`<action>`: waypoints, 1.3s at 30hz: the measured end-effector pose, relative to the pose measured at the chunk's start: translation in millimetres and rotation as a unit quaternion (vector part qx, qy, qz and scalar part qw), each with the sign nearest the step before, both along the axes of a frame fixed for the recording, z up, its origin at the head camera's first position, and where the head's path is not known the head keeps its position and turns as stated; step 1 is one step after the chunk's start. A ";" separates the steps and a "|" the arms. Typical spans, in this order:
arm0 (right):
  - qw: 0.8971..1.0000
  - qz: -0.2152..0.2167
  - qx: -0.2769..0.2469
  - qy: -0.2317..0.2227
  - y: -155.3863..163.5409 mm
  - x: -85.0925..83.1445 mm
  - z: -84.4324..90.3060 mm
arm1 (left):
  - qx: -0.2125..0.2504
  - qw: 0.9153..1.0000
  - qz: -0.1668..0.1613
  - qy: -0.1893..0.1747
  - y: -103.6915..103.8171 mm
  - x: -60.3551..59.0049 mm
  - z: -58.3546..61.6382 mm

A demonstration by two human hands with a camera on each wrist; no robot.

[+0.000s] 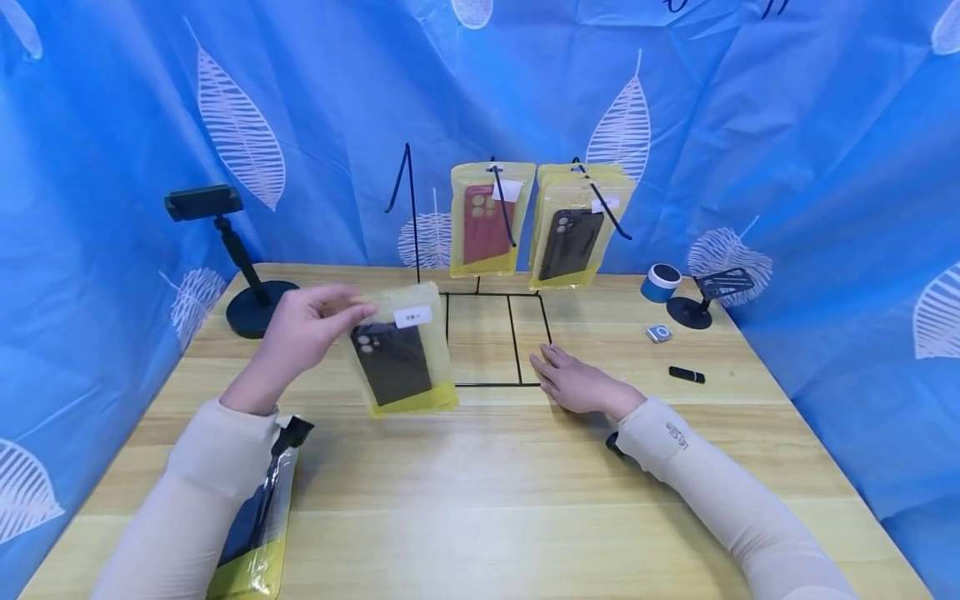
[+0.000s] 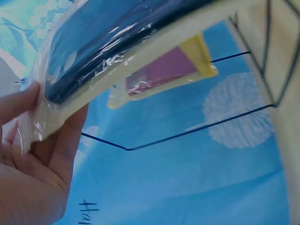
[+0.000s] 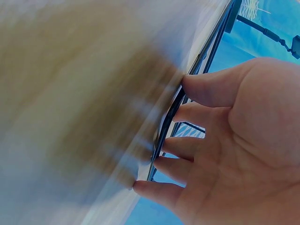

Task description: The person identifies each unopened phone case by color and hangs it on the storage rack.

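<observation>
My left hand (image 1: 302, 332) pinches a clear-and-yellow pouch (image 1: 393, 367) by its upper left corner, holding it up over the table. Inside is a dark phone case, with a white label near the top. In the left wrist view, thumb and fingers clamp the edge of the same pouch (image 2: 101, 56). My right hand (image 1: 581, 385) rests at the front right corner of a black wire display rack (image 1: 516, 337). The right wrist view has its fingertips (image 3: 159, 161) against the rack's base wire, fingers fairly straight. Pouches hang on the rack: a red case (image 1: 486, 237) and several with dark cases (image 1: 572, 242).
Another yellow pouch (image 1: 262, 533) lies beneath my left forearm. A dark phone stand (image 1: 258, 304) is at the back left. On the right are a blue round container (image 1: 662, 285), a small stand (image 1: 690, 312), a small silver device (image 1: 659, 333) and a black stick (image 1: 687, 375).
</observation>
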State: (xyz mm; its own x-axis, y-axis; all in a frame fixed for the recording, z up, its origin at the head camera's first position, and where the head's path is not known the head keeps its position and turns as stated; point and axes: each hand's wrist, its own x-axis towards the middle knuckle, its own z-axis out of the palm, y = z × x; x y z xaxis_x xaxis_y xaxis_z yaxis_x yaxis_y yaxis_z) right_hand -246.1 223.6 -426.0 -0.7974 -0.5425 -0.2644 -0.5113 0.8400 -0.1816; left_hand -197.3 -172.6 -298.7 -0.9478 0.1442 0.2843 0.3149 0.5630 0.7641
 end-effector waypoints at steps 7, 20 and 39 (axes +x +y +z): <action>1.000 -0.002 0.003 0.006 2.4 -1.3 -2.9 | 0.059 0.998 0.030 0.011 13.8 -20.8 34.7; 1.000 0.004 -0.002 0.006 3.4 -0.2 -4.7 | 0.120 0.991 0.029 0.052 18.0 -47.4 52.8; 1.000 0.007 -0.002 0.008 2.1 -1.1 -3.0 | 0.114 0.993 0.033 -0.010 21.0 -66.1 56.9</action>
State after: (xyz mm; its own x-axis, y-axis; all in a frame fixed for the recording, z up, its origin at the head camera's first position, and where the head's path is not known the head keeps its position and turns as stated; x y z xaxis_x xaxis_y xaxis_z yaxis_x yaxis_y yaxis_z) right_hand -247.3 225.7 -429.0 -0.7937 -0.5546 -0.2498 -0.5259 0.8320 -0.1765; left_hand -263.3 -151.6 -241.8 -0.9592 0.0150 0.2824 0.2653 0.3941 0.8799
